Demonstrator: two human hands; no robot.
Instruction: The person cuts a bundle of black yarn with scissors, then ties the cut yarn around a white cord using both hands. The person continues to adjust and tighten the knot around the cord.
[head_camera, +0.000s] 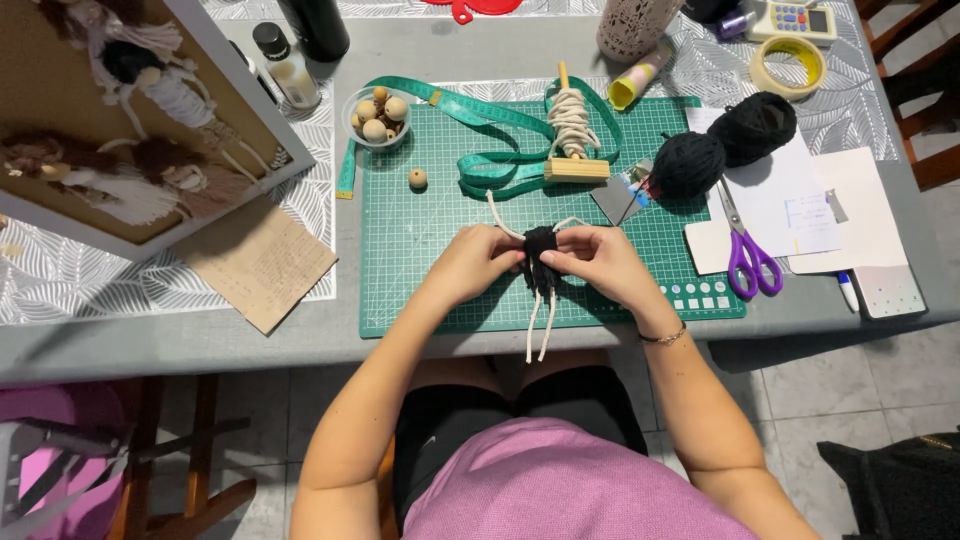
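**Both hands close on a bundle of black yarn over the cutting mat**

A seated person pinches a small black yarn bundle (541, 262) between the left hand (472, 262) and the right hand (598, 258), holding it just above the near edge of the green gridded cutting mat (420, 240) that covers the middle of the grey table (180, 335). The fingers of both hands are curled shut on the bundle from either side, apparently to keep its strands gathered. Cream cotton cords (538, 330) run through it, two ends hanging past the mat's near edge and one trailing back across the mat.

At the mat's far edge stands a wooden spool wound with cream cord (572, 135), looped about by a teal measuring tape (470, 120). At the mat's far left corner sits a clear cup of wooden beads (379, 116), one loose wooden bead (417, 179) lying just beside it. Two black yarn balls (722, 145) rest at the mat's far right corner, with purple-handled scissors (748, 255) on white papers (800, 205) off its right edge, all within arm's reach. Left of the mat, a framed board of yarn dolls (120, 120) lies flat.
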